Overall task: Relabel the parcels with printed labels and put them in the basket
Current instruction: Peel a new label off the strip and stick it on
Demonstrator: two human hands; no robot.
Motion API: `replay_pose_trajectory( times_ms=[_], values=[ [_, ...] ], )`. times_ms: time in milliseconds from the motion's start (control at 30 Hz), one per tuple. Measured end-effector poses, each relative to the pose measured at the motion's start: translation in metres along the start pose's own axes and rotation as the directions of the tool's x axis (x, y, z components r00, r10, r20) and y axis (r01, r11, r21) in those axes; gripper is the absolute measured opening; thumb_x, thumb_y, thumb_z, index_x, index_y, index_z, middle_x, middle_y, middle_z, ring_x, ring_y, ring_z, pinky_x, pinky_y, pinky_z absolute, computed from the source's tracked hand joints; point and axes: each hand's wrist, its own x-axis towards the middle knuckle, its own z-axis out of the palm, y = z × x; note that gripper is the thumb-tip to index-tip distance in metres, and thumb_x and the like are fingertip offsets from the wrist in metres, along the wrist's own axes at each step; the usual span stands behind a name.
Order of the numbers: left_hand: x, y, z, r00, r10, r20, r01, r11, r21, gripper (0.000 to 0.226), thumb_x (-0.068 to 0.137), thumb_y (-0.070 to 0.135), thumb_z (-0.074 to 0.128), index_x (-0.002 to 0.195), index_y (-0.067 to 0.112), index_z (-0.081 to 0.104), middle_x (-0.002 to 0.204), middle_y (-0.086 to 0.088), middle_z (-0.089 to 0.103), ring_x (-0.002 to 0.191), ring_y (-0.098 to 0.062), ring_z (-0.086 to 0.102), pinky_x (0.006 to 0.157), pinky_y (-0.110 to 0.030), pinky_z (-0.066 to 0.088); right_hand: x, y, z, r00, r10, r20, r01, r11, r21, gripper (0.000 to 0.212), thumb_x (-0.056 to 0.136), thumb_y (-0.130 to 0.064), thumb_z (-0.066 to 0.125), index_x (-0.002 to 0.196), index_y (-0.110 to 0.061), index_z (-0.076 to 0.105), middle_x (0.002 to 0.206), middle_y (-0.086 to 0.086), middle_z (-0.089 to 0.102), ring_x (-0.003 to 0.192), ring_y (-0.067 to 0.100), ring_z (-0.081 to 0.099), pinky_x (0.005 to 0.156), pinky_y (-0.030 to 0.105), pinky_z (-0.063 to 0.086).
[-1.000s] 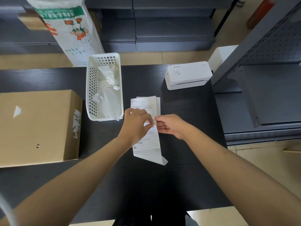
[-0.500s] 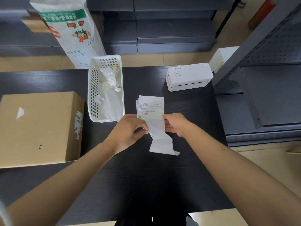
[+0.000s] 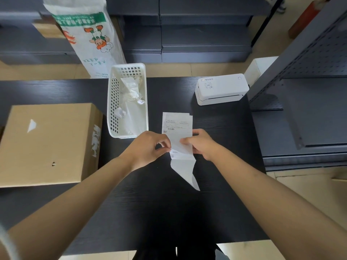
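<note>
Printed label (image 3: 177, 126) sheets lie in a small stack on the dark worktop (image 3: 216, 147), near the middle, with a white strip (image 3: 185, 166) trailing from them toward the near edge.

At the far left sits a closed cardboard box (image 3: 48, 143) with torn white scraps stuck on its top and side. Just right of it stands a white perforated basket (image 3: 112, 102) holding crumpled clear plastic and paper.

The left hand (image 3: 148, 149) pinches the left edge of the strip between thumb and fingers. The right hand (image 3: 201, 145), just right of it, has its fingers curled onto the right edge of the same paper.

Likely risks, as a judgement: the two hands pulling unevenly could tear the strip or crease the label, and a sticky face could fold onto itself or catch on the worktop. The loose stack beneath may also slide or lift with the top sheet.

Far right on the worktop is a white label printer (image 3: 221, 89). Its lid carries a small logo and characters too small to read.

Behind the worktop, a tall white sack (image 3: 88, 34) shows a green band of writing and a cartoon figure. The text on the labels is too fine to read, though barcode-like marks show.
</note>
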Motion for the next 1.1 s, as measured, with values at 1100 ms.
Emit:
replay_pose_trajectory(
  times_ms=[1100],
  values=[
    [-0.038,0.025,-0.061,0.964,0.009,0.267,-0.007,1.000,-0.007,0.009,0.089,0.023,0.060,0.088,0.032,0.061,0.084,0.009,0.065,0.081,-0.011,0.063,0.077,-0.031,0.054,-0.037,0.018,-0.001,0.889,-0.366,-0.275,0.216,0.865,-0.452,0.034,0.086,-0.017,0.068,0.119,-0.017,0.057,0.118,0.002,0.059,0.108,0.017,0.056,0.080,0.023,0.043]
  ],
)
